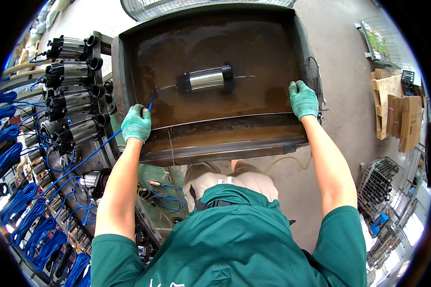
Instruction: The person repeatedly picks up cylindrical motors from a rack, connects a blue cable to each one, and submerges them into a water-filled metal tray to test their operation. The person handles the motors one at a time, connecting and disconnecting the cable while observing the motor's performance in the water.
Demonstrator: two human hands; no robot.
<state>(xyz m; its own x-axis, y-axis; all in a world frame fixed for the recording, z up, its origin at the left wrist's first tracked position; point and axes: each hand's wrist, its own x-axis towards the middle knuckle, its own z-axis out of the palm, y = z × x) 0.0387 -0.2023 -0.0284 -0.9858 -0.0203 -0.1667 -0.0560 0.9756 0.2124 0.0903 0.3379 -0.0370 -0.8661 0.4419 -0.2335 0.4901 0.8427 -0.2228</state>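
A dark, rectangular metal tank (121,71) of brownish water stands in front of me. Within it lies a silver and black cylindrical pump (207,79), thin rods sticking out at both ends. My left hand (137,125), in a green glove, is closed over the tank's left side wall. A blue cable (153,100) runs past its fingers into the water. On the right side wall my right hand (303,101), gloved alike, has its fingers curled over the rim. A thin bright edge (220,120) crosses the tank between both hands; what it belongs to is unclear.
At left, a rack holds several similar pumps (72,71) and coiled blue cables (24,205). A wrench (320,88) hangs by the tank's right wall. Farther right are cardboard sheets (409,122), a wooden pallet (383,103) and a wire basket (380,179). A yellowish hose (292,158) lies below.
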